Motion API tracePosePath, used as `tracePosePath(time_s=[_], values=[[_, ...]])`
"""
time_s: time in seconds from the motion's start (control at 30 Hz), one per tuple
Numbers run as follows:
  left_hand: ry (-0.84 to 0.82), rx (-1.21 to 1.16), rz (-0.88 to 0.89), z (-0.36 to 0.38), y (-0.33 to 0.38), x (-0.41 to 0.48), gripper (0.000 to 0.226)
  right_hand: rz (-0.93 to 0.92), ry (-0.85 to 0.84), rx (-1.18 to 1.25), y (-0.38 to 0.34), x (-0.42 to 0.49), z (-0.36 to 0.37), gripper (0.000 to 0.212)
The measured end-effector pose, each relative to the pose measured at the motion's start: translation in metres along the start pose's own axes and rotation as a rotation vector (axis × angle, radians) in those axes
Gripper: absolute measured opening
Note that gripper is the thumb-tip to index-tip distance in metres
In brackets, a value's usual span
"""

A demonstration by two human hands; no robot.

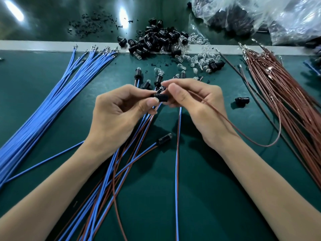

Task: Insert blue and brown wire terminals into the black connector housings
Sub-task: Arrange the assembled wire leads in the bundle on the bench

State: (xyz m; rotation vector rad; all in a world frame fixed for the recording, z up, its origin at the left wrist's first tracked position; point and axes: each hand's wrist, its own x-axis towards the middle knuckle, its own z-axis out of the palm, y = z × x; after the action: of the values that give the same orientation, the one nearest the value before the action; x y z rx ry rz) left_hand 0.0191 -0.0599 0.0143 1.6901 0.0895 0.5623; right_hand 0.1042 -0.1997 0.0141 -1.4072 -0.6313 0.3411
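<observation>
Left hand (119,112) pinching my black housing (162,97), right hand (196,105) pinching the brown wire (243,136), I fear its 3 o'clock loop snags.

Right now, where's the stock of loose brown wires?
Head view, right side of the green mat: the brown wire bundle fans out right of the right hand, with the clear plastic bags beyond it.

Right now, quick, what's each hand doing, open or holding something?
Left hand: closed, pinching the black connector housing.
Right hand: closed, pinching a brown wire.
</observation>
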Motion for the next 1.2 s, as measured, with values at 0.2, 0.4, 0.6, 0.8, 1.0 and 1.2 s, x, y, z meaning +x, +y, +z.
tracePosePath(time_s=[0.2,0.4,0.6,0.8,1.0,1.2], values=[[0.029,0.036,0.039,0.000,-0.001,-0.001,0.015,0.006,-0.064,-0.030,-0.001,-0.001,-0.003,0.008],[-0.097,-0.081,-0.013,-0.004,-0.003,-0.001,0.009,-0.009,-0.091,-0.029,-0.001,-0.001,-0.004,0.014],[-0.217,-0.260,-0.076,-0.011,-0.008,0.003,0.004,-0.013,-0.154,0.007,-0.002,-0.001,-0.004,0.016],[-0.266,-0.314,-0.101,-0.014,-0.009,0.004,0.005,-0.011,-0.165,0.034,-0.001,-0.002,-0.003,0.013],[-0.196,-0.020,0.044,-0.006,-0.005,-0.001,0.003,0.013,-0.117,0.001,0.001,0.000,-0.007,0.009],[-0.111,0.319,0.199,-0.004,-0.006,-0.002,0.008,0.015,-0.070,-0.028,0.002,0.002,-0.008,0.010]])
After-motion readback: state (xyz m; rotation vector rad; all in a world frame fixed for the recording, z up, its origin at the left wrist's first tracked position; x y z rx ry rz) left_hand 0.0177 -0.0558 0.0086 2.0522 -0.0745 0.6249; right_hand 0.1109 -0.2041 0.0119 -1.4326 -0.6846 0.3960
